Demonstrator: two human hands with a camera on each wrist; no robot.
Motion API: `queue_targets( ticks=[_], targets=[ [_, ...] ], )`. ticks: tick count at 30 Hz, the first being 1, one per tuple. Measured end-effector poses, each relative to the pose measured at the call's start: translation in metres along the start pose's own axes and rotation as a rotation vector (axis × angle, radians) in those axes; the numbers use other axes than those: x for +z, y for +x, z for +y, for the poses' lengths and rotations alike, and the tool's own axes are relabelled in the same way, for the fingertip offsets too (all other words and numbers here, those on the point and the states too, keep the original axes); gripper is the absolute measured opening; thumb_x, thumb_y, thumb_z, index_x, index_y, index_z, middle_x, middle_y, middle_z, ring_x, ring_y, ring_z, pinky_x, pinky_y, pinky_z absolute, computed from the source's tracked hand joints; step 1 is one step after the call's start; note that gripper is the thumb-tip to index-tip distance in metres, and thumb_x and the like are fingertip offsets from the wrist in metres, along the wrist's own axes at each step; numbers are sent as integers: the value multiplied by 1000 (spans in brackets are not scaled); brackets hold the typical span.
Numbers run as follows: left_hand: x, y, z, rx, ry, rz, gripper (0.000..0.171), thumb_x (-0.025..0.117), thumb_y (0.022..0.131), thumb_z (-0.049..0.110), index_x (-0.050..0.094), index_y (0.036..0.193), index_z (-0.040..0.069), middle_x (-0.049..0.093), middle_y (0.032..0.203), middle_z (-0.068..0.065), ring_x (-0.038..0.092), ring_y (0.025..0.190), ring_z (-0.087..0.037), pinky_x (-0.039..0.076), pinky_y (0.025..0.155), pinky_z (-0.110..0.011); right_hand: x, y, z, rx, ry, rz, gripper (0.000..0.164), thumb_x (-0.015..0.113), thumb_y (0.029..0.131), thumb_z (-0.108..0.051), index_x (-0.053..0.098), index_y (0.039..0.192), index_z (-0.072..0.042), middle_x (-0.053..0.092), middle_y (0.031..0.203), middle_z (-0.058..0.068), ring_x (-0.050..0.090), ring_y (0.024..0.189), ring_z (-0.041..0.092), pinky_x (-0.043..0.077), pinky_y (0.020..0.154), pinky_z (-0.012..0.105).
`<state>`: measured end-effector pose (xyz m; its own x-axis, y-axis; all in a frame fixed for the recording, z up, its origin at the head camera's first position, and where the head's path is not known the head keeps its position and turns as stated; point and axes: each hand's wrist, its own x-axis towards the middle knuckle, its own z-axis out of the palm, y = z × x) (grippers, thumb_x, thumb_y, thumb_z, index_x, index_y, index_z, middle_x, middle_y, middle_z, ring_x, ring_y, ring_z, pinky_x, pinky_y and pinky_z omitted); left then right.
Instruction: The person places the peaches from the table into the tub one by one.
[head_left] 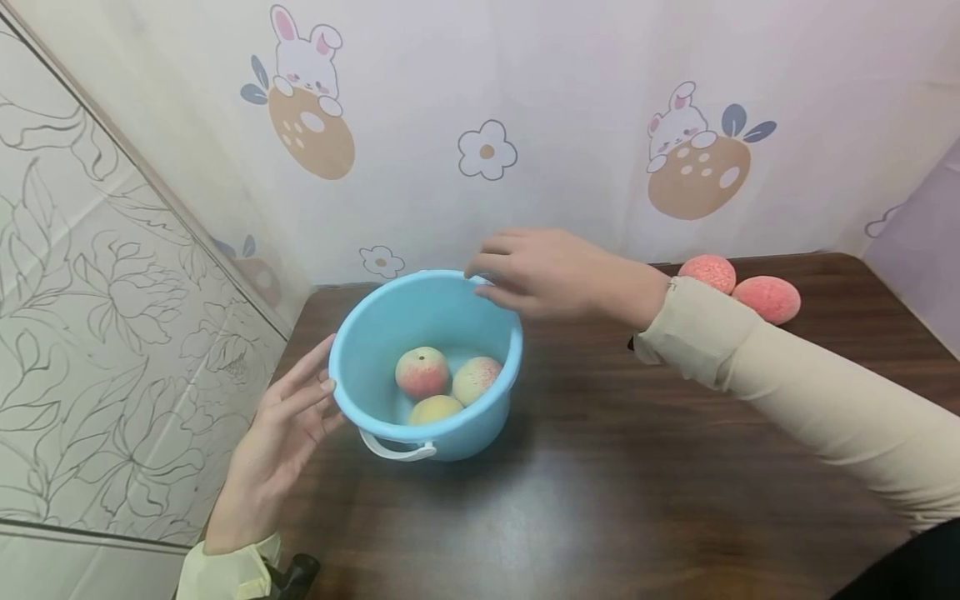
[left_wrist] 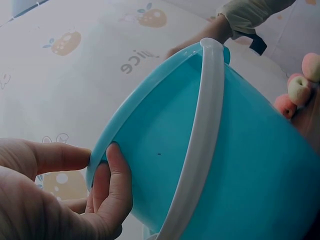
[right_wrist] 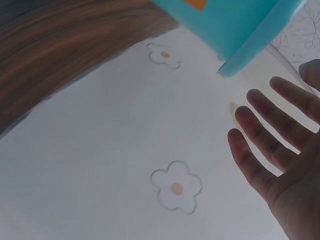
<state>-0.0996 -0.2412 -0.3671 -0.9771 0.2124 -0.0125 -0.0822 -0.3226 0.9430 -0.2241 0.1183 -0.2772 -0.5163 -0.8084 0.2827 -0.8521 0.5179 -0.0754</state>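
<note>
A light blue bucket (head_left: pixel 480 429) stands on the table's left part, its white handle (head_left: pixel 390 451) hanging down the near side. Three peaches lie inside: a reddish one (head_left: pixel 422 372), a speckled one (head_left: pixel 476 380) and a yellowish one (head_left: pixel 436 409). My left hand (head_left: pixel 272 437) pinches the bucket's left rim; in the left wrist view the thumb and fingers (left_wrist: pixel 119 175) are on both sides of the rim. Above the far right rim, my right hand (head_left: pixel 551 273) holds nothing. Its fingers (right_wrist: pixel 270 145) are spread apart from the bucket in the right wrist view.
Two pink peaches (head_left: pixel 707 273) (head_left: pixel 768 299) lie at the back right of the dark wooden table (head_left: pixel 637 483), beyond my right forearm. A curtain with rabbit prints (head_left: pixel 562 125) hangs behind the table. A flower-patterned panel (head_left: pixel 112 350) borders the left side.
</note>
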Motion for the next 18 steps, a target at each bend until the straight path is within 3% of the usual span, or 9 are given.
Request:
queue_targets(
  ticks=[18],
  targets=[
    [0,0,1,-7,10,5,60,46,107,1,30,164,11,55,153,-10,68,121,-16,61,96,-35,4,-43,41,101,-14,56,29,67,102,-27,70,128,-15,71,123,4,65,113,24,57,99,47]
  ],
)
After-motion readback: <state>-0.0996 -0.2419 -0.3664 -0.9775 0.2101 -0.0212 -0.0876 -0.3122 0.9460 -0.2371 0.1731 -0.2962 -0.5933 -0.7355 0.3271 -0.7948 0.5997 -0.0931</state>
